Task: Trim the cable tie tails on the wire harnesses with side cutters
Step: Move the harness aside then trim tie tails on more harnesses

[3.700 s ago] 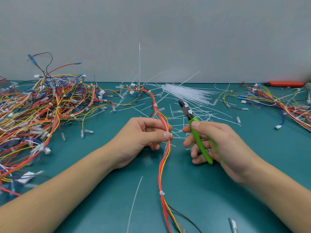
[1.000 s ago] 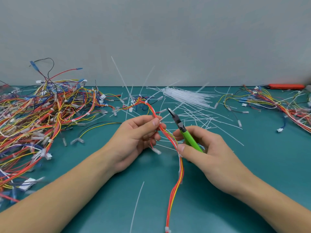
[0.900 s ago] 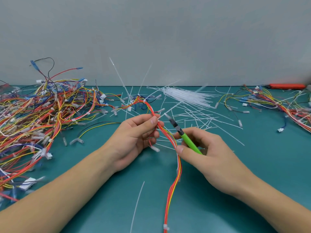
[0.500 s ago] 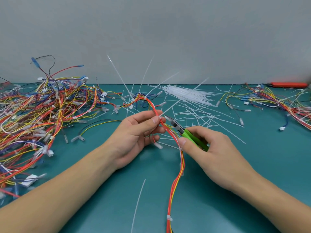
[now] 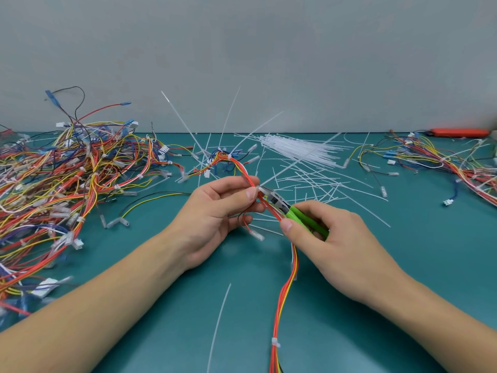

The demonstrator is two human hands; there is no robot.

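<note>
My left hand (image 5: 215,219) pinches a red, orange and yellow wire harness (image 5: 287,286) between thumb and fingers at table centre. My right hand (image 5: 330,243) grips green-handled side cutters (image 5: 298,216). Their dark jaws sit against a white cable tie (image 5: 260,188) on the harness, just right of my left thumb. That tie's long tail (image 5: 295,164) slants up to the right. Further tie tails (image 5: 185,122) stick up from the harness's far end. Below my hands the harness runs toward me, with a trimmed tie (image 5: 274,342) on it.
A large tangle of wire harnesses (image 5: 61,184) covers the left of the teal table (image 5: 419,265). Another harness pile (image 5: 443,160) lies at the right rear. A bundle of unused white ties (image 5: 298,150) and several cut tails (image 5: 322,189) lie behind my hands. One loose tail (image 5: 219,324) lies near me.
The cutters have swung left and down until their jaws meet the tie beside my left thumb. My right hand's grip has shifted on the handles. The harness has slid slightly.
</note>
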